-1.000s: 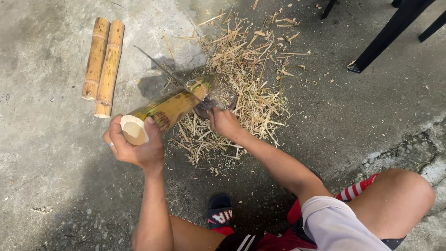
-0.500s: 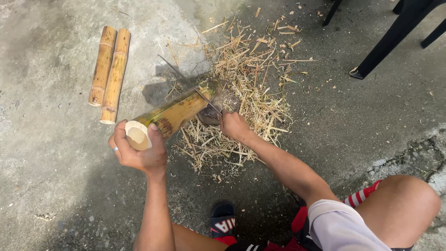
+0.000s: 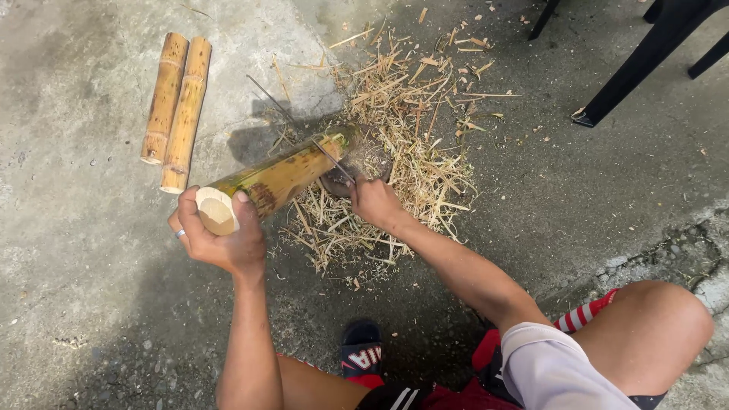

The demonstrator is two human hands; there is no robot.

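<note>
My left hand (image 3: 219, 237) grips the cut near end of a green-yellow bamboo section (image 3: 285, 176), which slants up and away with its far end resting on the ground by a small wooden block (image 3: 357, 163). My right hand (image 3: 373, 202) is closed around the handle of a long thin blade (image 3: 304, 129), whose edge lies against the bamboo's upper side. Pale bamboo shavings (image 3: 395, 144) are heaped under and beyond the far end.
Two peeled tan bamboo sections (image 3: 176, 102) lie side by side on the concrete at the upper left. Black chair legs (image 3: 638, 61) stand at the upper right. My knee (image 3: 653, 334) and a dark sandal (image 3: 361, 353) are at the bottom.
The view has shifted slightly; the blade has slid along the bamboo's upper side while my left hand keeps the same hold on the near end.
</note>
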